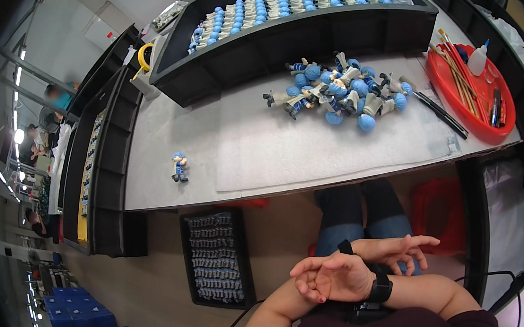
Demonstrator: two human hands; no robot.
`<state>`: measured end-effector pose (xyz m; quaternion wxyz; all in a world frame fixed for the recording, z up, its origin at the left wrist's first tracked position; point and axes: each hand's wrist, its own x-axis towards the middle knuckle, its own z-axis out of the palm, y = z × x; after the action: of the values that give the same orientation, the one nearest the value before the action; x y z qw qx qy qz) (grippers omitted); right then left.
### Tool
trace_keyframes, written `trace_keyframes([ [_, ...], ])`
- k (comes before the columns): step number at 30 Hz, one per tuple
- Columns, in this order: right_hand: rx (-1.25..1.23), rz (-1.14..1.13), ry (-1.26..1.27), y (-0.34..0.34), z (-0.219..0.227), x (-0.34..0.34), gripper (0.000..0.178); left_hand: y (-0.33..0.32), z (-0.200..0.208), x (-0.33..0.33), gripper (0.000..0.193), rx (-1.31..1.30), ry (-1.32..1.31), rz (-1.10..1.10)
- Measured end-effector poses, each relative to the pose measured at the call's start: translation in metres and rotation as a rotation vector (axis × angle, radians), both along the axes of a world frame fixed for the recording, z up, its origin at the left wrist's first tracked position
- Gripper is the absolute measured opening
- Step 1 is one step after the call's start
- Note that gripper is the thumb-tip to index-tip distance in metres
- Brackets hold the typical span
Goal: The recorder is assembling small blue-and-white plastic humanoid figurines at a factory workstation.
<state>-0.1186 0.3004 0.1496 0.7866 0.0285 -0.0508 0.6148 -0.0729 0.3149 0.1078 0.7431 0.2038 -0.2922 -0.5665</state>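
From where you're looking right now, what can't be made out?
All in the head view:
Left forearm: partly hidden behind the right hand.
Pile of figurines: lower ones covered by those on top.
Small pieces in the floor tray: too small for detail.
Distant co-worker: too small and blurred for detail.
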Motion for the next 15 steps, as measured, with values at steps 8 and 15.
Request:
trace_keyframes([
  [8, -0.139, 0.007, -0.087, -0.001, 0.008, 0.000, 0.042, 0.016, -0.016, -0.006, 0.087, 0.063, 0.198, -0.117],
  [15, -0.334, -0.496, -1.593, 0.012, 0.014, -0.006, 0.019, 0.014, 0.020, 0.016, 0.106, -0.036, 0.151, 0.014],
])
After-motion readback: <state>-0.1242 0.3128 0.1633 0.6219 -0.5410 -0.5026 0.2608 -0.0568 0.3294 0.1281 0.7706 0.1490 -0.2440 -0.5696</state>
